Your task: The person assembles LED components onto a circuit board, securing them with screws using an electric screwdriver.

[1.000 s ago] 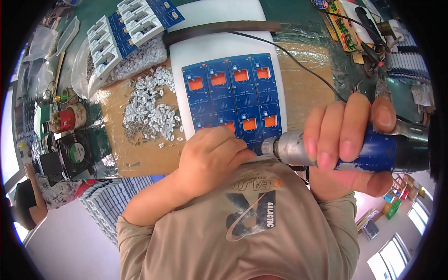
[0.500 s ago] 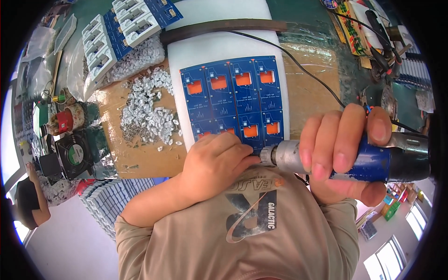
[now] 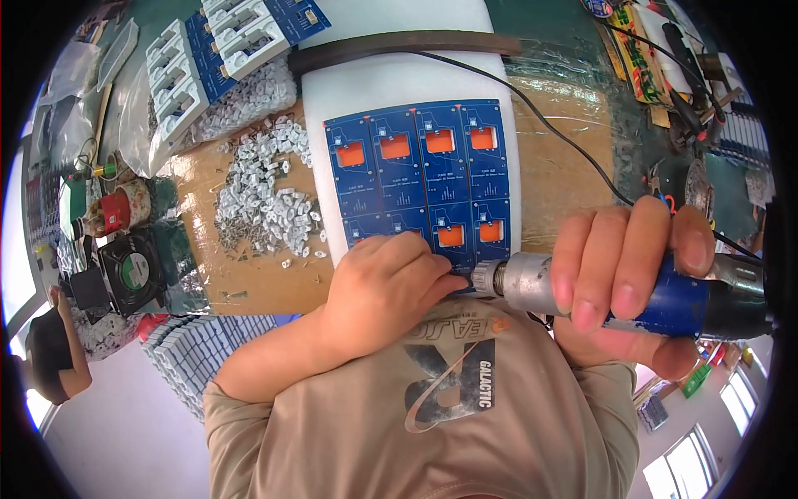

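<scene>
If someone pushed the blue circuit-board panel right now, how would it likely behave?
The blue circuit-board panel is probably fairly stiff: it looks like a thin, flat sheet. It might be fragile along the dark seams between its boards. Broad and low on the white foam pad, it would likely slide rather than roll or tip.

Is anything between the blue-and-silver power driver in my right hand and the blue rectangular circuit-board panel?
Yes, partly: your left hand covers the near left of the panel, beside the nose of the driver. Nothing else visible intervenes.
</scene>
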A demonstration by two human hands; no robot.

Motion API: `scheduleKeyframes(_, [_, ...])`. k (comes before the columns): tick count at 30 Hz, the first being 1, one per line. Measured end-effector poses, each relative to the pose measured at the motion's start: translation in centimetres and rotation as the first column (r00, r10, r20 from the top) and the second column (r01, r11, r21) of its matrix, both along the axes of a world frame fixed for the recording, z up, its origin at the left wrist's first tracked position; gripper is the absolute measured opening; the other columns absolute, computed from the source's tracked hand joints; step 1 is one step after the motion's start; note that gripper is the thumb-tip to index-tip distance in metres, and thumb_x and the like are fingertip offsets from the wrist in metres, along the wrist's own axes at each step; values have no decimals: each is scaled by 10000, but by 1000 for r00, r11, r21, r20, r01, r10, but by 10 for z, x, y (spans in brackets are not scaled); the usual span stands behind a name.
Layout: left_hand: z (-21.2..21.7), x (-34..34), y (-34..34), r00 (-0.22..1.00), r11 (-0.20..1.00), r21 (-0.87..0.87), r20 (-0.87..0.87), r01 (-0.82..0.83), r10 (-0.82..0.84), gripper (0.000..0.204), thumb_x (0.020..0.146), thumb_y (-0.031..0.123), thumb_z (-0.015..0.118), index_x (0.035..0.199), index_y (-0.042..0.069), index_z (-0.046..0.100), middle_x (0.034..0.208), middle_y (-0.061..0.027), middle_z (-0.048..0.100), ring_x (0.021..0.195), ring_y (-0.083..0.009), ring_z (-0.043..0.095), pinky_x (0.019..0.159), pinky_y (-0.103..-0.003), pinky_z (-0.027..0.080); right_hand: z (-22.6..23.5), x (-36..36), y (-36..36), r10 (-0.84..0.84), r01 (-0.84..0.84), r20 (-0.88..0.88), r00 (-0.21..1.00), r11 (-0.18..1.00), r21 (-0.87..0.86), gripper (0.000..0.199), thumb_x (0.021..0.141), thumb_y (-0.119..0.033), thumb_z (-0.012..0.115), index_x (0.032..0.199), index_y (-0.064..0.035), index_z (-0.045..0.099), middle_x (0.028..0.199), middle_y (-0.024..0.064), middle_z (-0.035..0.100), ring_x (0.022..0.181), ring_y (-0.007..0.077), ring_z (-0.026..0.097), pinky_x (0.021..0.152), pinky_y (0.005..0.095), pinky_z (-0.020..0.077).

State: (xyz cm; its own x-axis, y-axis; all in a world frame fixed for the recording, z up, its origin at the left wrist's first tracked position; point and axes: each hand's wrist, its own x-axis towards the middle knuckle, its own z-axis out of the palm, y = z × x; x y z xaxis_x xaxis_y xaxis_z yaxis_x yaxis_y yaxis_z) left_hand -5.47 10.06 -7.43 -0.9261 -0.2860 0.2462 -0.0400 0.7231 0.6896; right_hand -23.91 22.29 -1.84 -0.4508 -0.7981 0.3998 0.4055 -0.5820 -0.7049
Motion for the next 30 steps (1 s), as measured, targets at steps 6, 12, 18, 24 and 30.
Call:
scheduleKeyframes(6, [3,-2,1,1000,1000,-8,2,5,-5,204,703,209,812,809,109,670,766,-12,522,627,-200,586,559,-337,470,-2,2,-1,-4,4,1,1000,1000,-9,608,797,-373,843,1251,-144,509,906,30,606,708,176,631,650,324,494])
scheduleKeyframes(12, [3,-4,2,1000,1000,-7,-1,19,-19,208,691,204,810,808,112,665,769,-14,520,627,-198,582,556,-333,457,-4,-1,1,-1,1,-8,1000,1000,-9,610,803,-376,839,1256,-151,498,916,32,606,712,179,632,656,328,494])
scheduleKeyframes(18, [1,-3,3,1000,998,-52,12,26,-25,216,671,195,808,801,115,656,769,-14,516,634,-198,584,563,-337,457,-8,1,0,11,-11,10,1000,1000,-16,605,817,-392,823,1262,-148,494,910,27,592,708,177,623,654,338,487])
scheduleKeyframes(24, [8,-6,5,999,1000,-20,33,-10,11,186,707,187,803,816,113,671,778,-12,531,652,-194,598,564,-338,462,-18,-9,-3,30,-28,21,999,996,-80,625,863,-434,768,1323,-128,474,924,22,566,714,164,596,672,338,475])
scheduleKeyframes(30, [14,-8,5,997,999,40,75,-32,29,154,732,159,793,827,99,688,785,-22,558,672,-212,619,578,-347,485,-22,-21,-2,86,-89,-32,996,993,-83,651,883,-437,744,1374,-121,455,954,23,559,745,162,596,692,343,475])
